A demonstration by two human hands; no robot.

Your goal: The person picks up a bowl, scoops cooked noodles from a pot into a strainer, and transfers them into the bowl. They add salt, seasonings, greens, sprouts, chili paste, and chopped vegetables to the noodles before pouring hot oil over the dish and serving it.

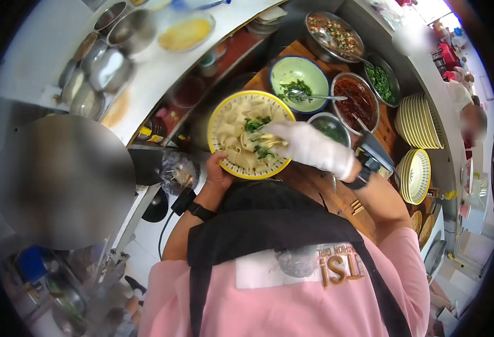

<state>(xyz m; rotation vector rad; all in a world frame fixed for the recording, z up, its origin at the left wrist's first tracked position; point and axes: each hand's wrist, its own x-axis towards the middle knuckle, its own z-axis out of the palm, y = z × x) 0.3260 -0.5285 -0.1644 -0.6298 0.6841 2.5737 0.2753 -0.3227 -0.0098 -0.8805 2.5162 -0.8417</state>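
Observation:
My left hand (pixel 219 171) grips the near left rim of a yellow-rimmed bowl (pixel 217 109), thumb over the edge. Broad, pale noodles (pixel 241 112) fill it, with chopped greens (pixel 256 123) on top. Over the bowl's right side is my right hand (pixel 308 147) in a white glove. Its fingers are closed around pale yellow strands (pixel 270 141), right above the noodles. Behind the bowl stands a pale green bowl (pixel 283 70) with chopped greens and a spoon (pixel 320 97) in it.
Metal bowls of red chili sauce (pixel 352 95), diced toppings (pixel 337 33) and chopped green herbs (pixel 379 84) line the wooden counter (pixel 325 194). Stacked yellow-rimmed bowls (pixel 418 121) stand at right. A shelf (pixel 146 73) at upper left carries metal bowls (pixel 131 31) and a yellow-filled dish (pixel 185 33).

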